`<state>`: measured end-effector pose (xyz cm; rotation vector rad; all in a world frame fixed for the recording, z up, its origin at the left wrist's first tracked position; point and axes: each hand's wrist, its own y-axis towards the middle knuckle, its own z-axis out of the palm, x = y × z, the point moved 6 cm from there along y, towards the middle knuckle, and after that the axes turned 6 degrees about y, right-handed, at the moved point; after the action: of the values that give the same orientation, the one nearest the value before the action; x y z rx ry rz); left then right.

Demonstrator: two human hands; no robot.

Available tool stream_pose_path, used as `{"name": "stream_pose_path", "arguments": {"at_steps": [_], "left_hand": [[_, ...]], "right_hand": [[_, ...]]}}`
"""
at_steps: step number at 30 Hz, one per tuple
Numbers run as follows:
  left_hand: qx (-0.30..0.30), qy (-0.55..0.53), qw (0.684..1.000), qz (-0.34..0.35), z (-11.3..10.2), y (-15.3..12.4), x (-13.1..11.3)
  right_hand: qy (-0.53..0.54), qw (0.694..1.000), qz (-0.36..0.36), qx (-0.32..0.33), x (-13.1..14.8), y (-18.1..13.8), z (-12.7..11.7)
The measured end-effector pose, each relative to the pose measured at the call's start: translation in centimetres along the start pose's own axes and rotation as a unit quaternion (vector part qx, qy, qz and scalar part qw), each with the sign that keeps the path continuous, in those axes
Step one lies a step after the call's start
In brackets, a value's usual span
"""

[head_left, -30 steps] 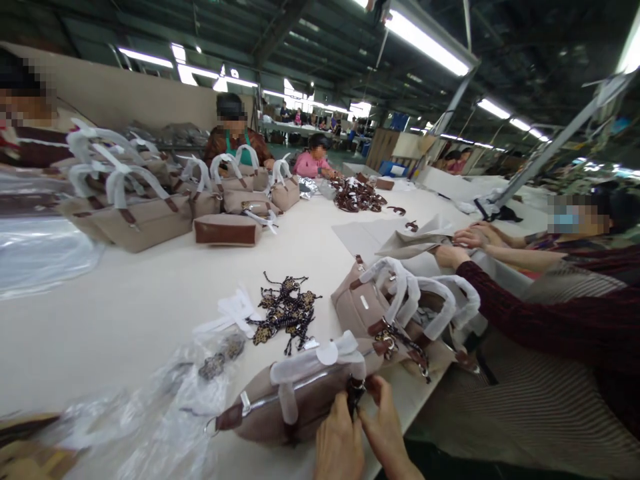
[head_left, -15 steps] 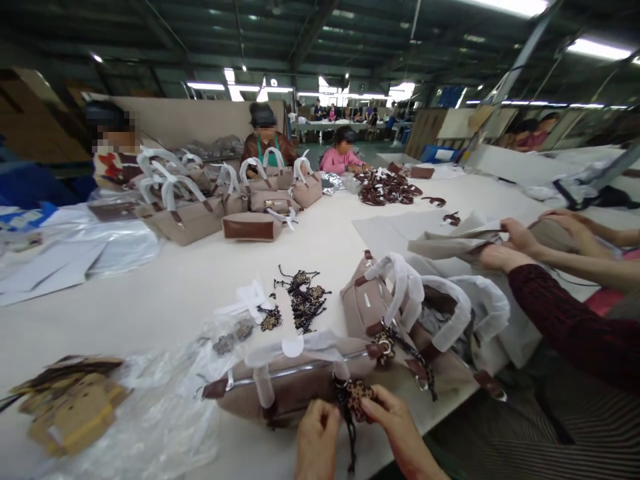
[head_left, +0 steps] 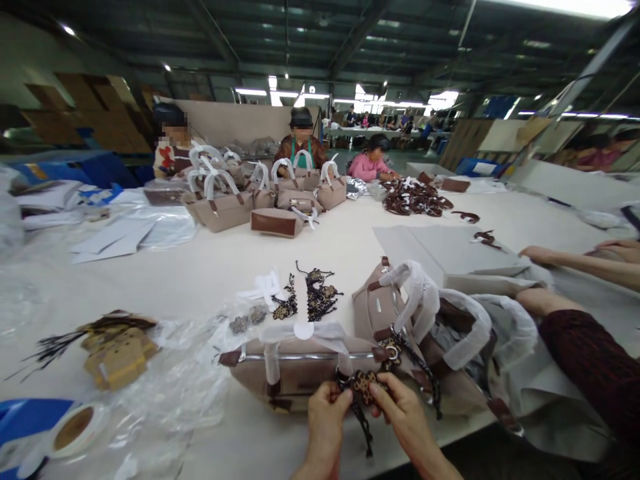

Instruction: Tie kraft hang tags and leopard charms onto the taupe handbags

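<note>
A beige handbag (head_left: 295,367) with a silver zip lies at the table's near edge, its handles wrapped in white paper. A leopard-print, flower-shaped bag charm (head_left: 364,385) with black cords hangs by its near handle. My right hand (head_left: 403,407) is closed, pinching the flower between thumb and fingers. At the charm's upper left my left hand (head_left: 327,410) pinches its cord end near the handle; the exact grip is partly hidden. Just right stands another handbag (head_left: 367,303) with wrapped handles and a similar charm. More charms (head_left: 320,297) lie in a pile behind.
Cardboard tags (head_left: 117,350), crumpled clear plastic (head_left: 175,387) and a tape roll (head_left: 75,430) lie to the left. Finished-looking handbags (head_left: 220,210) and brown straps (head_left: 415,197) stand farther back. At right, a co-worker's sleeved arm (head_left: 580,350) reaches over grey material. Other people sit across the table.
My left hand has moved up and right to the charm and now pinches beside it. My right hand keeps hold of the flower. The view has turned left.
</note>
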<state>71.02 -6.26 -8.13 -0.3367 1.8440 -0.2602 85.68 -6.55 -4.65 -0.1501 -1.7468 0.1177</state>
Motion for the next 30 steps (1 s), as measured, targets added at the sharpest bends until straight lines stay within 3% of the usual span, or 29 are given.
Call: {"name": "stream_pose_path", "arguments": {"at_steps": [3, 5, 9, 12, 14, 17, 19, 21, 25, 28, 30], "left_hand": [[-0.006, 0.053, 0.999, 0.006, -0.4, -0.6, 0.8], [-0.029, 0.140, 0.986, 0.083, -0.4, -1.3, 0.5], [-0.086, 0.349, 0.887, 0.290, 1.9, -3.1, -1.4], [-0.069, 0.389, 0.866, 0.308, 3.1, -3.2, -1.7], [-0.049, 0.385, 0.863, 0.323, 2.6, -3.1, -1.7], [-0.085, 0.338, 0.870, 0.348, -0.8, -2.8, -2.5], [-0.143, 0.277, 0.891, 0.331, -4.0, -2.0, -3.5], [-0.127, 0.217, 0.921, 0.299, -5.7, -0.6, -4.9], [0.007, 0.163, 0.968, 0.189, -5.3, 1.9, -6.8], [-0.011, 0.152, 0.978, 0.142, -5.4, 1.8, -6.0], [-0.023, 0.084, 0.994, 0.070, -5.6, 1.2, -3.5]], "right_hand": [[-0.089, 0.995, -0.050, -0.024, 1.6, 0.7, -0.5], [-0.116, 0.990, -0.078, -0.024, 2.6, 1.5, -0.3], [-0.103, 0.986, -0.126, 0.048, 4.4, 3.1, 1.6], [-0.078, 0.983, -0.144, 0.082, 5.0, 3.9, 2.4], [-0.055, 0.983, -0.142, 0.099, 5.1, 4.2, 2.7], [-0.019, 0.983, -0.138, 0.118, 4.8, 4.4, 3.0], [-0.003, 0.984, -0.137, 0.115, 4.7, 4.5, 3.1], [0.008, 0.984, -0.138, 0.111, 4.6, 4.5, 3.3], [-0.013, 0.980, -0.169, 0.102, 4.5, 3.8, 3.3], [-0.107, 0.962, -0.247, 0.037, 4.2, 2.5, 2.4], [-0.151, 0.946, -0.285, 0.033, 3.8, 1.7, 2.3]]}}
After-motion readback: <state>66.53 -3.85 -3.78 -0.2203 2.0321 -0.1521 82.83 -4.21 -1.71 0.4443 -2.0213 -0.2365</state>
